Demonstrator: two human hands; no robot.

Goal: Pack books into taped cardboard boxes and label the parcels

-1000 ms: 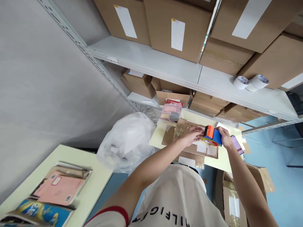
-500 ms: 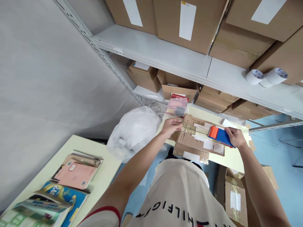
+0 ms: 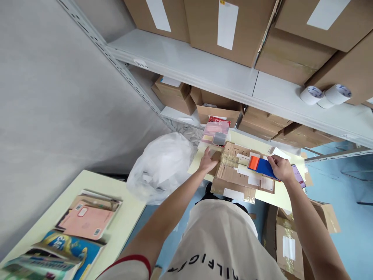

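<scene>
Left hand (image 3: 206,161) withdrew; right hand (image 3: 281,168) grips tape dispenser (image 3: 264,167).

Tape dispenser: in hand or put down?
In hand: the right hand grips the blue end of the tape dispenser, its orange end over the cardboard. Whether it touches the cardboard, cannot tell.

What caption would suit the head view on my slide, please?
Right hand gripping a blue-and-orange tape dispenser over taped cardboard, left hand open by the cardboard's left end.

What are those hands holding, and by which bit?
The right hand holds the tape dispenser by its blue end, opposite the orange part. The left hand looks empty.
</scene>
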